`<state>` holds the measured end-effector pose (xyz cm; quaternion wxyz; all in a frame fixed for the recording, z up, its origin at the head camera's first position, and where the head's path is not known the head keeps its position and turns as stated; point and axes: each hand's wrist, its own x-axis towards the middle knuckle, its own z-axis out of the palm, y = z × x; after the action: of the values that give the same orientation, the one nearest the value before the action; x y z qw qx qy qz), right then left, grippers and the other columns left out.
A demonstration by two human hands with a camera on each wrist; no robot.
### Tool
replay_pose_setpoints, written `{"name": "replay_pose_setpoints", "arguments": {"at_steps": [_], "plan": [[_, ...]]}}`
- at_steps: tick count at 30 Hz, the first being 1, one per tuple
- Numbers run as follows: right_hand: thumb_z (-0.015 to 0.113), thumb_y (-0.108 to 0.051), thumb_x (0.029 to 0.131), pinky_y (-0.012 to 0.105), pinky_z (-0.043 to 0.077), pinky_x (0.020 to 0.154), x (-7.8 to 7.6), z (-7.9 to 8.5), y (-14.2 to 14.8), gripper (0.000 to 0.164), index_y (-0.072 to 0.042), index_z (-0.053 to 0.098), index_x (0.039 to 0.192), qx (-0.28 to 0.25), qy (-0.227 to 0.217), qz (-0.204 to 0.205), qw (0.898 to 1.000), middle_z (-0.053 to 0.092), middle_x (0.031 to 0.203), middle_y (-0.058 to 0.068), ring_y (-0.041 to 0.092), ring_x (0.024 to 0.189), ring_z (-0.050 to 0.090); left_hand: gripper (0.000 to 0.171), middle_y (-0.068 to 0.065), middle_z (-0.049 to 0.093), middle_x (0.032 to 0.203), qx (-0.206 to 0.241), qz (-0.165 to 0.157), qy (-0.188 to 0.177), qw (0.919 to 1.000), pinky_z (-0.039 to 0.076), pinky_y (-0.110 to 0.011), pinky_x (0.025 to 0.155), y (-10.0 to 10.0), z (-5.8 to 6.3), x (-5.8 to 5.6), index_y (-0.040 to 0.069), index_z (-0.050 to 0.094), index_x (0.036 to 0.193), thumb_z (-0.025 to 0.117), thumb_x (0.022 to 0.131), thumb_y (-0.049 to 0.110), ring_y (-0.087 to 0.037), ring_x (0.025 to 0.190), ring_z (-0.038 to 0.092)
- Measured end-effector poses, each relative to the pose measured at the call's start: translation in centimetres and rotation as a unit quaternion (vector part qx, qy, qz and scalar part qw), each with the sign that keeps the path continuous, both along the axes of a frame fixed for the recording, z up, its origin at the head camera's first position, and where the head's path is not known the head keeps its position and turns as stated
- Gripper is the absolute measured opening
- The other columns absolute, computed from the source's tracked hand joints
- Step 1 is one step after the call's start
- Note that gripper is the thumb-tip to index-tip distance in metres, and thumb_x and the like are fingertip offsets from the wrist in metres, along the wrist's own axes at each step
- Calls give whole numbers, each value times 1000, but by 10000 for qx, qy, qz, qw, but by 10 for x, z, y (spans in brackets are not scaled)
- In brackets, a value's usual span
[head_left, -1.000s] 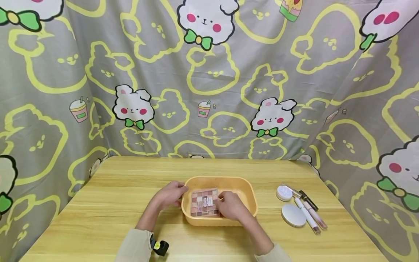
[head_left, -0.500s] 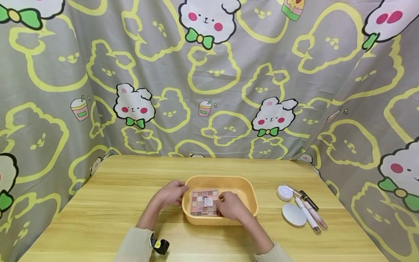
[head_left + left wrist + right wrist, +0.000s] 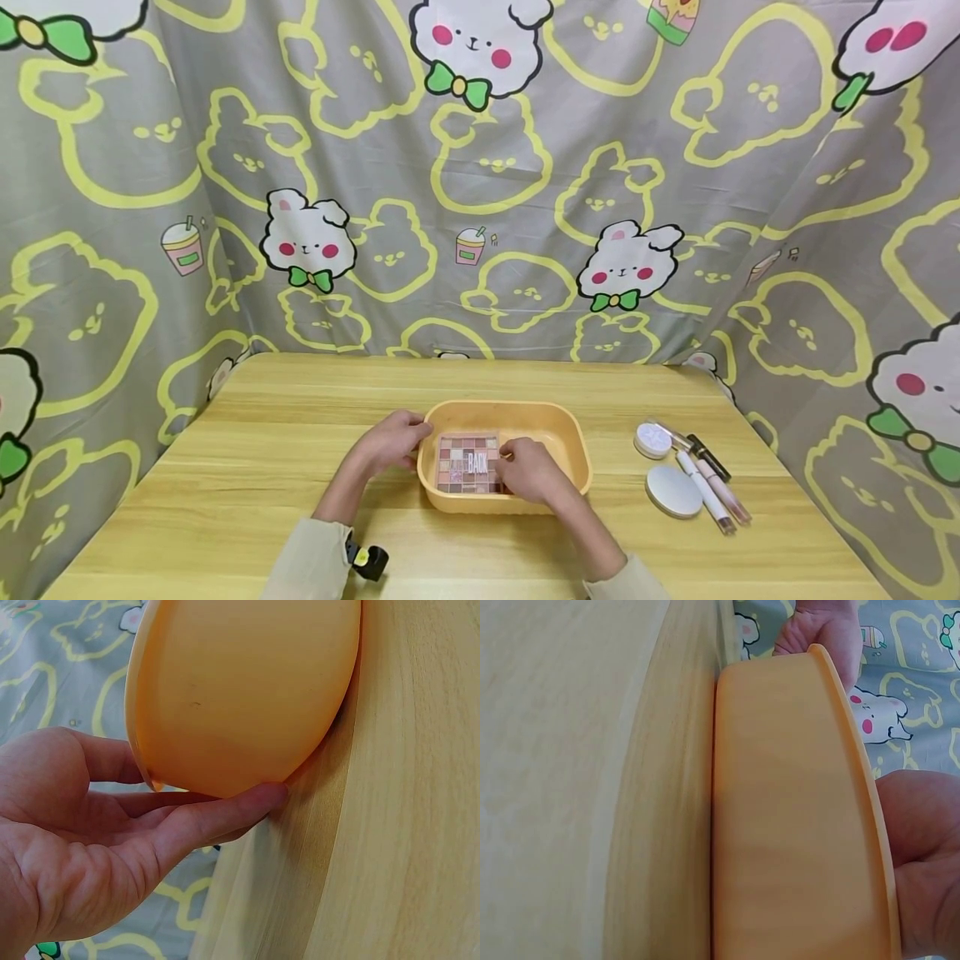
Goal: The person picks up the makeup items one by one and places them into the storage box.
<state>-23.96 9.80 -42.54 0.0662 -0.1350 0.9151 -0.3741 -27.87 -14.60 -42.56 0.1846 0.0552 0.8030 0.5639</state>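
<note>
An orange-yellow plastic basin sits on the wooden table in front of me. Inside its left half lies an eyeshadow palette with a grid of pink and brown pans and white "BACK" lettering. My right hand reaches in over the near side and holds the palette's right edge; the basin wall hides those fingertips in the right wrist view. With the thumb at the rim and the fingers along the outside of the wall, my left hand grips the basin's left end.
On the table's right side lie a round white compact, a larger silver round compact, a white pen-like tube, a pink one and a dark one. A patterned curtain hangs behind the table.
The palette's top edge has turned slightly, from tilted to nearly level. Both hands keep their places at the basin and the palette.
</note>
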Motion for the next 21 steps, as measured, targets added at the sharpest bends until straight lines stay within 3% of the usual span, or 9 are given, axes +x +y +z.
{"name": "replay_pose_setpoints", "arguments": {"at_steps": [5, 21], "plan": [[60, -9, 93, 34, 54, 69, 0, 0, 0, 34, 13, 66, 118, 16, 8, -8, 10000, 73, 97, 18, 18, 77, 63, 39, -19, 65, 104, -70, -13, 43, 10000, 61, -36, 70, 0, 0, 0, -13, 57, 130, 42, 107, 15, -20, 88, 64], [58, -9, 95, 25, 45, 54, 0, -1, 1, 31, 12, 68, 115, -291, -93, 15, 9995, 68, 69, 6, 11, 57, 57, 38, -16, 63, 99, -63, -39, 112, 9999, 60, -36, 68, 1, 0, 0, -13, 58, 128, 42, 107, 15, -20, 86, 62]]}}
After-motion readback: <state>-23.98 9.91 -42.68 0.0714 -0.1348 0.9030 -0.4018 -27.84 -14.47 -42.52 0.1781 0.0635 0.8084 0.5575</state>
